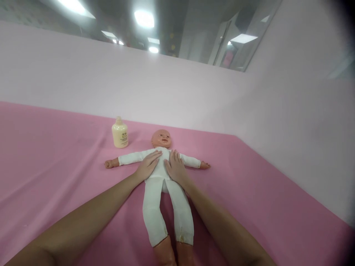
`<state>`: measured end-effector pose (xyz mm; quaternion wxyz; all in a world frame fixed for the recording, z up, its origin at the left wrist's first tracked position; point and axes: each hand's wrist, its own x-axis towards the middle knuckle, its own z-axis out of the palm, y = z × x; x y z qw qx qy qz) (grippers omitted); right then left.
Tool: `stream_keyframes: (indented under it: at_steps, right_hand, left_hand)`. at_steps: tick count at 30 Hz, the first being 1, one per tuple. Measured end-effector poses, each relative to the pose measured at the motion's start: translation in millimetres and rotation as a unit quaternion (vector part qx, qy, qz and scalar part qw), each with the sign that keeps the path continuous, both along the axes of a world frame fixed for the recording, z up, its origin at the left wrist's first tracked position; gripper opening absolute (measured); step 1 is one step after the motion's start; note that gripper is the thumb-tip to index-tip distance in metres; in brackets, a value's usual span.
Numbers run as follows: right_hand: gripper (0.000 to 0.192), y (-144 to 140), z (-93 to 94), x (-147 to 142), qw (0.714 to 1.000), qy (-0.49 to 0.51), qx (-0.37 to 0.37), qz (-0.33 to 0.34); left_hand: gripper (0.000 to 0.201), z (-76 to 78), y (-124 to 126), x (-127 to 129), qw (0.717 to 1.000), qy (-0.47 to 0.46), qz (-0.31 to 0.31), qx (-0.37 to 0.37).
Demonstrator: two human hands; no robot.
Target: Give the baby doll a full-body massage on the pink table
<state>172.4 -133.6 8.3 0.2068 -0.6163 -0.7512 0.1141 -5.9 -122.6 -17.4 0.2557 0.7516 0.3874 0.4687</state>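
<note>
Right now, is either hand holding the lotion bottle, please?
No, the left hand and right hand lie flat on the doll, while the bottle stands apart.

A white suit is worn by the doll, whose bare head, hands and feet are coloured peachy orange. The tabletop is covered in plain pink cloth. Behind the doll's head, a pale yellow bottle with a faint darker print is seen. The wall beyond is tinted pale pink, unpatterned.
</note>
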Motion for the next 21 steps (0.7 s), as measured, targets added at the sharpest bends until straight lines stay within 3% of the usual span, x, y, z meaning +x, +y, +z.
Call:
stream_keyframes:
  at_steps: [5,10,16,21]
  right_hand:
    - [0.082,-10.1,-0.2,-3.8,0.999,-0.031,0.029,0.022]
    - [0.085,-13.4,6.4,1.3,0.991,-0.057,0.034,0.113]
    - [0.067,-13.8,20.8,9.5,0.957,-0.035,0.019,0.288]
    - [0.052,-14.3,31.8,18.0,0.928,0.079,-0.054,0.361]
  left_hand:
    - [0.053,-10.4,8.0,0.0,0.997,0.021,0.053,-0.045]
    - [0.055,-12.5,8.4,1.2,0.997,0.025,0.063,-0.045]
    - [0.06,-10.9,7.5,0.8,0.996,0.034,0.069,-0.054]
    - [0.063,-12.7,9.2,0.4,0.994,0.025,0.074,-0.07]
